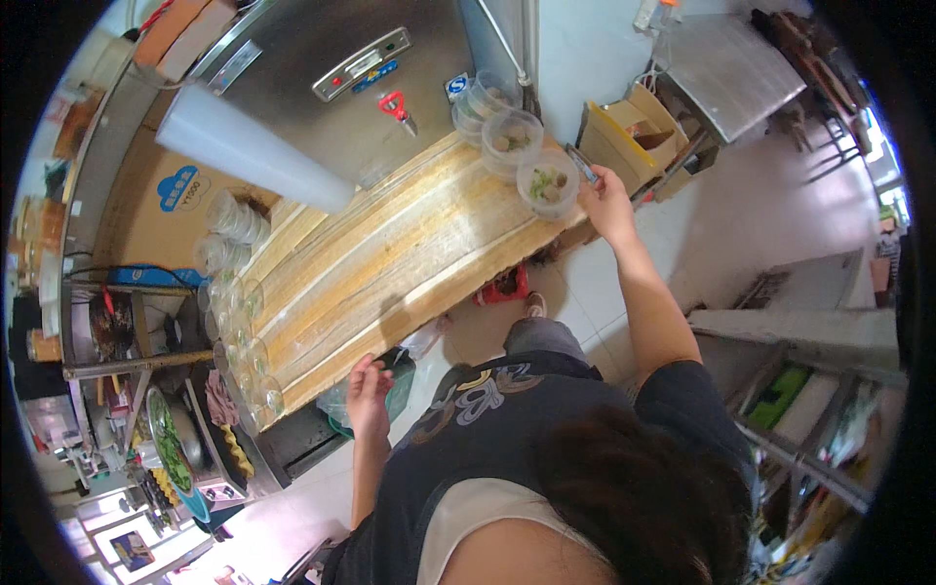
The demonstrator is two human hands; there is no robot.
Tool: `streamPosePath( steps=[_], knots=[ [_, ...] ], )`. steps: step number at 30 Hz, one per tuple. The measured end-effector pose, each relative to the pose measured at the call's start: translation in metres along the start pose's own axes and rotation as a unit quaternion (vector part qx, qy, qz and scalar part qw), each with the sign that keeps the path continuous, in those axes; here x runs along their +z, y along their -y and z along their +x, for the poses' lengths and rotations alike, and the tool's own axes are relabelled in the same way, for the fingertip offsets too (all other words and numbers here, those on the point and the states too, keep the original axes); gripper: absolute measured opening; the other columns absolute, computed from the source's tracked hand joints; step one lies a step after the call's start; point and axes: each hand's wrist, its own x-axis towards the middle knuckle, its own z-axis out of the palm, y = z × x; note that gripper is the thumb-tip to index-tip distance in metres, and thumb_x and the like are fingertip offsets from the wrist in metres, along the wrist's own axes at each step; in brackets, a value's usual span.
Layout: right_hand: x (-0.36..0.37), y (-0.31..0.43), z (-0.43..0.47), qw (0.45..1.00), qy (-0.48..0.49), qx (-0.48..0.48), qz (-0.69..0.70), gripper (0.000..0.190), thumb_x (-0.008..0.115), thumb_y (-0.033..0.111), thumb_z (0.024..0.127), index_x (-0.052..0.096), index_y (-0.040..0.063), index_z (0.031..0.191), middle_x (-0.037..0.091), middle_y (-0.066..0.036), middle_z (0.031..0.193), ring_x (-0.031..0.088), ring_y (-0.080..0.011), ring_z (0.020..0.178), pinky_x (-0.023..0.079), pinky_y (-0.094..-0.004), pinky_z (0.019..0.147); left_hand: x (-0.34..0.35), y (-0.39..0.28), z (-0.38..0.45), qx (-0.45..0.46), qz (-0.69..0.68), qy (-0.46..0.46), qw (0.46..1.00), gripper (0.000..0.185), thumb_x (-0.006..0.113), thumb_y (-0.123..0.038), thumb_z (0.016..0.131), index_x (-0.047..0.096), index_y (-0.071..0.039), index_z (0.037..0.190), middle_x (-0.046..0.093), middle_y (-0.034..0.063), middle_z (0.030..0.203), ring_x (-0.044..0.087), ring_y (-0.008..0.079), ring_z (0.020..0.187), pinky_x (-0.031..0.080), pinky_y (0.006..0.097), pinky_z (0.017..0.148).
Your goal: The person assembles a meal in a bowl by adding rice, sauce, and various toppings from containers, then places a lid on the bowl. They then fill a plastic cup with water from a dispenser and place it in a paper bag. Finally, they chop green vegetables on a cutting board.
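My right hand (607,201) is at the right end of a wooden worktop (395,256), its fingers on a small slim object (583,164) with a blue and silver surface; its exact kind is unclear. Just left of those fingers stands a round clear plastic tub (547,186) with greens and brownish lumps inside. Behind it is another such tub (512,139), with more stacked further back. My left hand (369,387) hovers by the worktop's front edge, fingers loosely curled, with nothing visible in it. A tall stack of translucent plastic containers (252,150) lies tilted at the back left.
Clear cups (238,314) crowd the worktop's left end. A red-handled tool (395,108) is against the steel panel behind. Right of the worktop are an open cardboard box (629,135) and a steel table (731,69). A red container (504,287) is under the front edge.
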Motion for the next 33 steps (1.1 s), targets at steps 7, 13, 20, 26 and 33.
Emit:
streamPosePath(
  steps=[7, 13, 20, 26, 33],
  knots=[
    [0.015, 0.023, 0.106, 0.995, 0.096, 0.029, -0.012, 0.047, 0.065, 0.037, 0.086, 0.062, 0.002, 0.117, 0.061, -0.012, 0.091, 0.060, -0.0244, 0.084, 0.049, -0.0348, 0.078, 0.112, -0.025, 0.065, -0.030, 0.103, 0.053, 0.993, 0.025, 0.057, -0.014, 0.097, 0.056, -0.008, 0.121, 0.060, 0.0039, 0.106, 0.060, 0.0139, 0.090, 0.049, 0.0284, 0.082],
    [0.063, 0.093, 0.155, 0.981, 0.161, -0.060, -0.088, 0.044, 0.064, 0.040, 0.083, 0.066, 0.009, 0.115, 0.061, -0.014, 0.107, 0.062, -0.0303, 0.098, 0.049, -0.0402, 0.086, 0.154, -0.045, 0.104, -0.032, 0.133, 0.084, 0.987, 0.025, 0.057, -0.013, 0.096, 0.057, -0.009, 0.121, 0.061, 0.0049, 0.108, 0.060, 0.0141, 0.094, 0.048, 0.0286, 0.083],
    [0.097, 0.126, 0.176, 0.944, 0.189, -0.130, -0.239, 0.021, 0.058, 0.031, 0.086, 0.064, 0.012, 0.091, 0.059, -0.009, 0.103, 0.062, -0.0307, 0.094, 0.051, -0.0432, 0.080, 0.168, -0.059, 0.138, -0.011, 0.135, 0.108, 0.985, 0.027, 0.056, -0.013, 0.096, 0.056, -0.006, 0.122, 0.060, 0.0067, 0.110, 0.061, 0.0171, 0.096, 0.049, 0.0313, 0.086],
    [0.069, 0.154, 0.141, 0.925, 0.100, -0.299, -0.214, 0.009, 0.061, 0.021, 0.083, 0.058, 0.012, 0.084, 0.059, -0.005, 0.082, 0.063, -0.0297, 0.077, 0.050, -0.0427, 0.062, 0.166, -0.055, 0.166, -0.021, 0.132, 0.103, 0.986, 0.027, 0.058, -0.013, 0.096, 0.057, -0.007, 0.122, 0.061, 0.0057, 0.108, 0.061, 0.0162, 0.094, 0.049, 0.0284, 0.082],
    [0.088, 0.155, 0.047, 0.850, 0.311, -0.378, -0.196, 0.007, 0.063, 0.019, 0.081, 0.058, 0.015, 0.084, 0.058, -0.005, 0.081, 0.062, -0.0283, 0.075, 0.050, -0.0406, 0.062, 0.216, -0.076, 0.189, -0.056, 0.004, 0.145, 0.988, 0.050, 0.060, -0.018, 0.094, 0.042, -0.010, 0.140, 0.055, 0.0082, 0.121, 0.063, 0.0183, 0.089, 0.051, 0.0291, 0.069]
  ],
)
